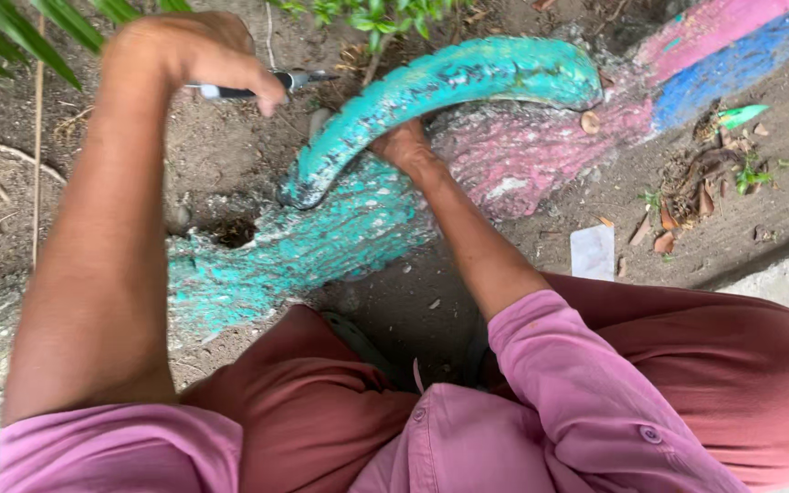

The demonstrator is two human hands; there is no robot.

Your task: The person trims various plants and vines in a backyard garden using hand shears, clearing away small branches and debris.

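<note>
Soft, even daylight, faint shadows, slight motion blur

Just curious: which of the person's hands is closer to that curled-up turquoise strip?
Right. The right hand touches the turquoise painted strip from beneath; the left hand holds a knife just left, apart.

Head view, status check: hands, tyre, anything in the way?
Left hand gripping a knife. Right hand under the tyre strip, partly hidden. Green shoot close behind the strip.
</note>
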